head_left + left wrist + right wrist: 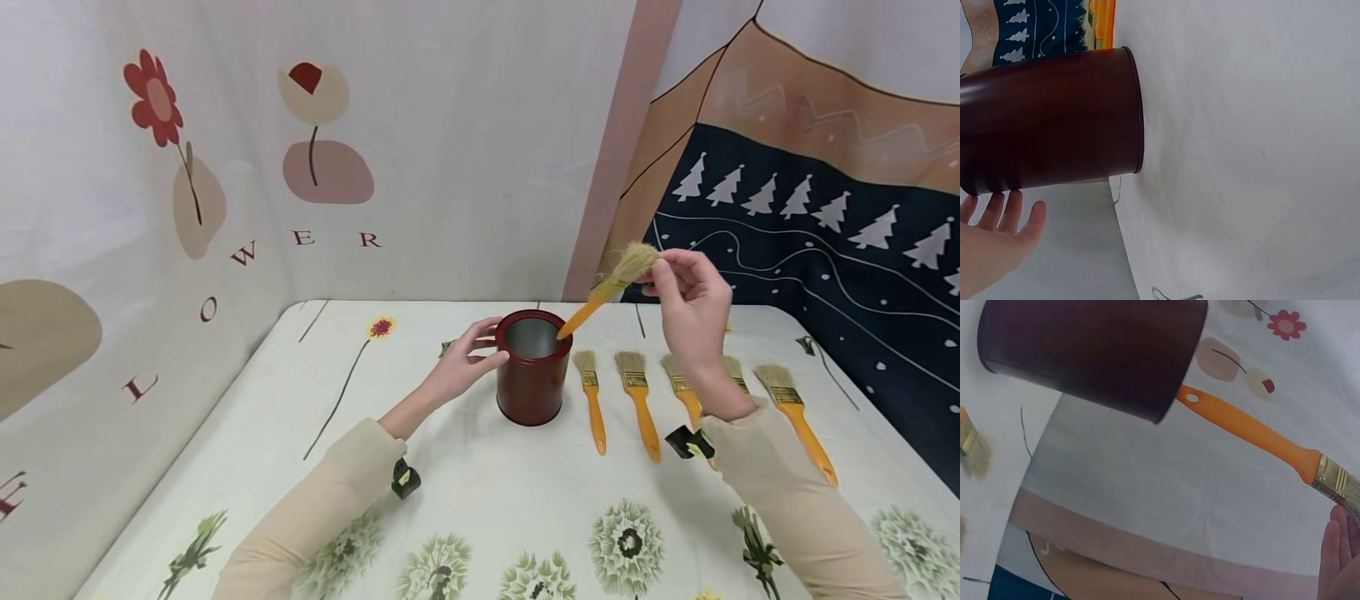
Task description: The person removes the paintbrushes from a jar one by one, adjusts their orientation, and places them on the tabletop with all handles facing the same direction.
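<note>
A dark red can (529, 392) stands upright on the table, its grey inside showing from above. My left hand (459, 367) is at the can's left side, fingers lightly bent and fingertips right at its wall (1047, 125). With the right hand (693, 308) I pinch a paintbrush (609, 286) by its bristle end. The brush slants down to the left, bristles up, and the tip of its orange handle (1247, 428) is at the can's right rim.
Several more paintbrushes with orange handles lie in a row right of the can, bristles away from me, among them a narrow brush (594, 412) and a wide brush (802, 429). My right forearm covers part of the row. Printed cloth walls (465, 167) rise behind the table.
</note>
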The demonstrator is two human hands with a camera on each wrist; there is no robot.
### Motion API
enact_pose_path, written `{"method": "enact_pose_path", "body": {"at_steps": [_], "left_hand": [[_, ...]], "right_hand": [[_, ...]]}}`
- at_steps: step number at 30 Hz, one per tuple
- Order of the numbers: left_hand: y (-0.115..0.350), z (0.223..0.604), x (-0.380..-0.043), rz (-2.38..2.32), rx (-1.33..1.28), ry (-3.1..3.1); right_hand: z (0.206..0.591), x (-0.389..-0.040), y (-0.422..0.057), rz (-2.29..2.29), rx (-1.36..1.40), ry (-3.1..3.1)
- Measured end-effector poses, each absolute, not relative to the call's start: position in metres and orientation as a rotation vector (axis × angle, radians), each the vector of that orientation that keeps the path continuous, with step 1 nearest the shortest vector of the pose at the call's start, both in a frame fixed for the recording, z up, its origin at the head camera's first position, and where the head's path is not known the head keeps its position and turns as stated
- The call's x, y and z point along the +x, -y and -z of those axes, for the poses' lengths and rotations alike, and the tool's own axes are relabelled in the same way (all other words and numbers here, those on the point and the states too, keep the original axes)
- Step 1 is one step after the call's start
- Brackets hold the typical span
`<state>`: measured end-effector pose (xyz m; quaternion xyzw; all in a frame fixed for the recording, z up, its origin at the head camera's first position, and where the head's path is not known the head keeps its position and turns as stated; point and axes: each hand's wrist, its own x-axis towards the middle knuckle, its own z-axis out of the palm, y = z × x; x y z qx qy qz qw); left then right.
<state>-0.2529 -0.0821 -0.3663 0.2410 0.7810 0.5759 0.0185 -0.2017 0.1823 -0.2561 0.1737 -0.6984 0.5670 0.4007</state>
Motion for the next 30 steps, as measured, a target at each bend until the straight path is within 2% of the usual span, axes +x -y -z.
{"method": "enact_pose_path", "body": {"at_steps": [9, 21, 30], "left_hand": [[0.08, 0.34, -0.234, -1.757, 0.758, -2.409], [0.083, 0.367, -0.253, -1.781, 0.742, -2.432], [0.082, 0.354, -0.245, -1.775, 0.749, -2.404]], "right_hand": [[0.256, -0.213, -0.214, -1.393, 0.319, 1.785], [0.261, -0.213, -0.243, -1.311, 0.2, 1.877], [0.268, -0.217, -0.27, -1.304, 0.082, 1.914]]}}
